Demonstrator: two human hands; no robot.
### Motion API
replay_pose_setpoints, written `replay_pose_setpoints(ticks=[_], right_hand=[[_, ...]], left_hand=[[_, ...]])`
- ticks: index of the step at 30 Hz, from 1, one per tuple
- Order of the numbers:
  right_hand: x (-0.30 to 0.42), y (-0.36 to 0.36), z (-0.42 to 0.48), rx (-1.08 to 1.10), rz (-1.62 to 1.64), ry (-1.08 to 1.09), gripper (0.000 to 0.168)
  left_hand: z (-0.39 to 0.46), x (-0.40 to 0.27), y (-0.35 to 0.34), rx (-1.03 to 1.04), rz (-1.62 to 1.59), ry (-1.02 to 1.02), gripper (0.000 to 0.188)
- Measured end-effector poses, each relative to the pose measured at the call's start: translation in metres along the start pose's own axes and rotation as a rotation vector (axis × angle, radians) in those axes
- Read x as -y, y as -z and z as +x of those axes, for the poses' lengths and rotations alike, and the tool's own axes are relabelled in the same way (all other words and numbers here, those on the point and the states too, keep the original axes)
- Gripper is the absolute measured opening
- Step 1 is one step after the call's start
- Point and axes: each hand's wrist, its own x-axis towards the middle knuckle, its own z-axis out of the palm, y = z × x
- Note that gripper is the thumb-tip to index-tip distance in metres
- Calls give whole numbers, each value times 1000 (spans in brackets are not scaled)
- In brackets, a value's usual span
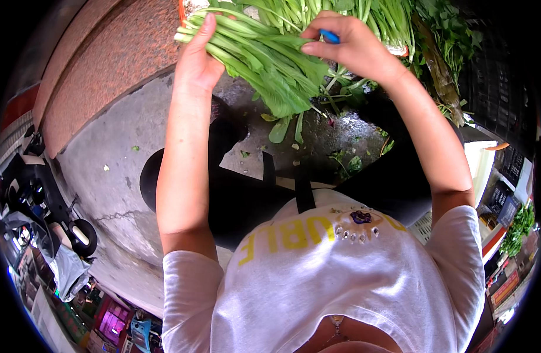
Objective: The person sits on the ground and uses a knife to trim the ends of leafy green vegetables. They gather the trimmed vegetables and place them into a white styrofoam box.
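Note:
My left hand (pixel 200 57) grips a bunch of leafy greens (pixel 257 61) by its pale stems, thumb on top. The leaves fan out to the right and hang downward. At the leafy end, my right hand (pixel 341 42) has its thumb and fingertips at the edge of a leaf. A small blue object (pixel 330 36) is tucked in the fingers of that hand; most of it is hidden, and I cannot tell what it is. Behind both hands lies a pile of similar greens (pixel 385 22), stems showing, on a support with an orange-red edge.
Loose leaves (pixel 281 129) and scraps litter the wet concrete floor (pixel 116 128). A reddish stone-faced step (pixel 120 57) rises at the left. Dark plastic crates (pixel 495 88) stand at the right, near a white foam box (pixel 477 159). A parked scooter (pixel 54 216) is at far left.

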Motion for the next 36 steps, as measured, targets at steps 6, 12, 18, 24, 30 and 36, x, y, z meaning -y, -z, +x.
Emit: replay_pose_setpoints(ticks=[6,12,18,24,30,36], right_hand=[[-13,35,-4,203,889,-393,35],[8,35,0,158,1413,-193,26],[26,60,4,-250,1392,-330,18],[9,90,-4,-86,932,-353,24],[4,5,-5,90,-53,-244,43],[4,-19,-2,3,-4,-162,24]], left_hand=[[-12,16,-15,126,102,88,42],[-29,34,-37,213,360,198,47],[-35,42,-36,334,632,410,39],[-30,49,-35,251,563,346,40],[-29,51,-46,190,555,197,39],[-29,57,-50,251,658,108,43]])
